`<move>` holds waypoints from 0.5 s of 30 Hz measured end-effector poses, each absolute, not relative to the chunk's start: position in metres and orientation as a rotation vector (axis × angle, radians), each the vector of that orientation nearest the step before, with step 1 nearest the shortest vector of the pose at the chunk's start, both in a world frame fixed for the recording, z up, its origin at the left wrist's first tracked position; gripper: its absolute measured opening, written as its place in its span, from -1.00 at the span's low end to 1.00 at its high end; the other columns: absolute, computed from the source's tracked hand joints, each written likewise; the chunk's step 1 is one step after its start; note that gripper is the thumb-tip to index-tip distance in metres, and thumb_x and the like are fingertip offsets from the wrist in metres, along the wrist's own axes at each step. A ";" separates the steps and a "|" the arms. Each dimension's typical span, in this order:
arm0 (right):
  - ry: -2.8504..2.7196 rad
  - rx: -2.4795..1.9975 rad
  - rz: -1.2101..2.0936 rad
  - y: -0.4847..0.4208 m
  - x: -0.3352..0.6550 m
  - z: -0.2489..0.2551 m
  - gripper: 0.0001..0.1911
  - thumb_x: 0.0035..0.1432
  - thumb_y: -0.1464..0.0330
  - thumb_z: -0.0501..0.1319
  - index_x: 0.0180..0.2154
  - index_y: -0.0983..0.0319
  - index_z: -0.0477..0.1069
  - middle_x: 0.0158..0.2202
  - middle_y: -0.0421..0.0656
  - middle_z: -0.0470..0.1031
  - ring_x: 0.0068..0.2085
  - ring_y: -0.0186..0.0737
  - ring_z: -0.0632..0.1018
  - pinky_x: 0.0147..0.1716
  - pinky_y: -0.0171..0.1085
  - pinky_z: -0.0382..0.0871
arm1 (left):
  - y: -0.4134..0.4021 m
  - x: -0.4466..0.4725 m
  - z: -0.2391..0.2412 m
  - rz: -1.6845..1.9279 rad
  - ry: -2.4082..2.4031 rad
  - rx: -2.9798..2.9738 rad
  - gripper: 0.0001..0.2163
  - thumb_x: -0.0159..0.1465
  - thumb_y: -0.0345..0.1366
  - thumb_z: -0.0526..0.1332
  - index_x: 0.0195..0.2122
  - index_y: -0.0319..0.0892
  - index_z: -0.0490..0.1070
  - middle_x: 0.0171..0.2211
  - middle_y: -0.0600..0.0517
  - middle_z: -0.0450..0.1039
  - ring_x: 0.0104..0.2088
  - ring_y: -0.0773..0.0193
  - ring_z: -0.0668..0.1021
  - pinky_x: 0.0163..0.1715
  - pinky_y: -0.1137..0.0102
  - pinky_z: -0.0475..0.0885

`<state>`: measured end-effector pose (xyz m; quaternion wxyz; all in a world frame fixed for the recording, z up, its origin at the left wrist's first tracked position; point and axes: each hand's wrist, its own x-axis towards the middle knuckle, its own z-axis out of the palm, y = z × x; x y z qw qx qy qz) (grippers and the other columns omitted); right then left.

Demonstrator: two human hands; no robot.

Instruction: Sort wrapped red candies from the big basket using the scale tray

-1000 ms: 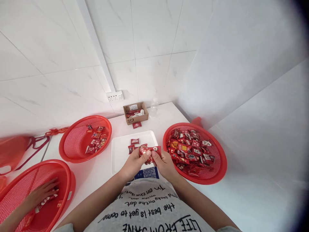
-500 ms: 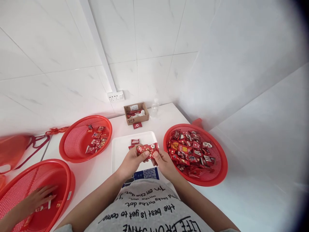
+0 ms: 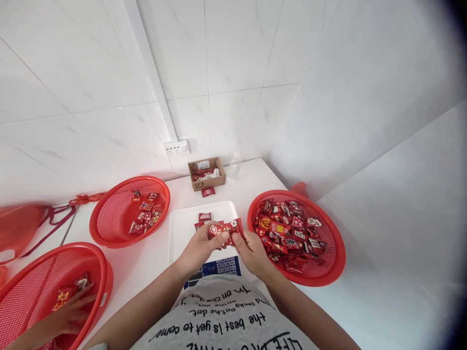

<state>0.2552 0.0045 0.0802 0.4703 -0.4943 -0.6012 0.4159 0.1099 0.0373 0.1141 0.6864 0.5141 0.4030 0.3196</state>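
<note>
Both my hands pinch one red packet [image 3: 226,228] over the white tray [image 3: 182,233] of a scale. My left hand [image 3: 201,248] grips its left end and my right hand [image 3: 251,250] its right end. Two more small red packets [image 3: 205,217] lie on the tray just beyond. The scale's blue keypad [image 3: 222,267] shows below my hands. To my right stands a red basket [image 3: 330,270] filled with several red wrapped packets [image 3: 288,231].
A second red basket [image 3: 105,228] with a few packets is at the left. A nearer red basket [image 3: 22,287] holds another person's hand [image 3: 69,316]. A small cardboard box [image 3: 206,174], a clear bottle [image 3: 233,166] and a wall socket [image 3: 176,147] are at the back.
My hands kept hold of the packet and shifted it slightly. The other person's hand moved lower in the near left basket.
</note>
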 end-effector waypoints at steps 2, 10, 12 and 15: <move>-1.488 -1.213 1.002 0.004 0.255 0.080 -0.64 0.19 0.16 -0.05 -0.54 0.22 0.23 -0.62 -0.24 0.22 -0.59 -0.35 0.24 -0.60 -0.36 0.10 | 0.038 0.110 0.115 0.709 0.928 1.138 -0.70 0.09 -0.08 0.21 -0.35 -0.24 0.31 -0.55 0.12 0.30 -0.53 0.41 0.32 -0.50 0.48 0.20; -1.438 -1.193 1.186 0.006 0.257 0.072 -0.69 0.17 0.13 0.00 -0.41 0.24 0.27 -0.56 -0.26 0.26 -0.51 -0.35 0.30 -0.53 -0.38 0.19 | 0.041 0.104 0.111 0.763 0.930 1.207 -0.75 0.12 -0.12 0.20 -0.36 -0.23 0.33 -0.50 0.09 0.34 -0.46 0.36 0.38 -0.42 0.45 0.25; -1.418 -1.158 1.187 0.008 0.258 0.075 -0.73 0.16 0.15 0.03 -0.35 0.23 0.27 -0.49 -0.24 0.29 -0.46 -0.35 0.32 -0.47 -0.37 0.22 | 0.041 0.103 0.110 0.747 0.922 1.224 -0.76 0.12 -0.13 0.20 -0.36 -0.23 0.33 -0.45 0.06 0.38 -0.40 0.32 0.42 -0.35 0.41 0.28; -1.442 -1.203 1.150 0.010 0.259 0.082 -0.77 0.15 0.19 0.06 -0.34 0.23 0.28 -0.46 -0.23 0.32 -0.44 -0.34 0.33 -0.46 -0.36 0.23 | 0.039 0.103 0.111 0.716 0.947 1.262 -0.74 0.12 -0.12 0.20 -0.32 -0.23 0.33 -0.40 0.04 0.40 -0.35 0.29 0.44 -0.30 0.38 0.30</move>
